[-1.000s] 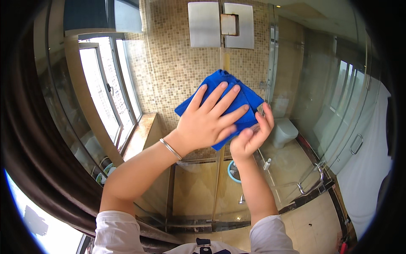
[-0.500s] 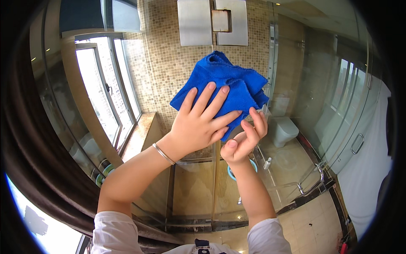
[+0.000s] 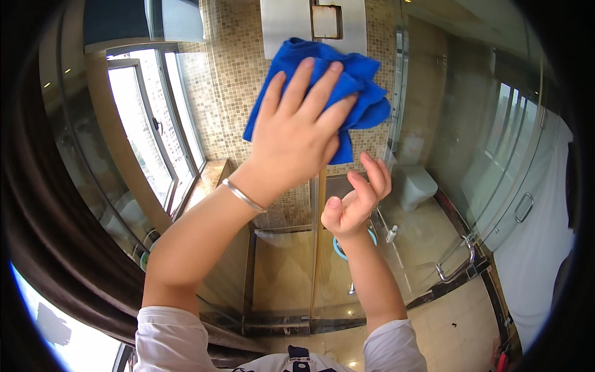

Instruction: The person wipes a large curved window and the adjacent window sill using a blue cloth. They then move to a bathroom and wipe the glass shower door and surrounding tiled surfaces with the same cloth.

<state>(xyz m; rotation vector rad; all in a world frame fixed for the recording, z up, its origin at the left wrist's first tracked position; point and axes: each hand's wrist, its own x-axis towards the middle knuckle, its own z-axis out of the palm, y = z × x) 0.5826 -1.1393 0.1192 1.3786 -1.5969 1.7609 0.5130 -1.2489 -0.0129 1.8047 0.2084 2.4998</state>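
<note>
A folded blue cloth point(image 3: 365, 93) lies against the glass panel, just below the metal hinge plates point(image 3: 286, 28) and partly over their lower edge. My left hand point(image 3: 297, 130) holds it there, with the fingers spread across its face and the thumb side hidden. On that wrist sits a silver bangle point(image 3: 243, 194). Lower and to the right, my right hand point(image 3: 359, 193) is raised with its palm turned inward. Its fingers are apart and loosely bent, with nothing in them, and it is clear of the cloth.
Behind the glass are a tiled wall point(image 3: 232, 93), a white toilet point(image 3: 416, 187), a blue-rimmed basin point(image 3: 339, 249) and a small white bottle point(image 3: 392, 234). An open window point(image 3: 145, 118) is at left, above a dark curtain point(image 3: 68, 248). A metal door handle point(image 3: 455, 266) sticks out at right.
My left hand and the blue cloth have moved upward and slightly left on the glass, toward the hinge. The right hand has hardly moved and is now apart from the cloth.
</note>
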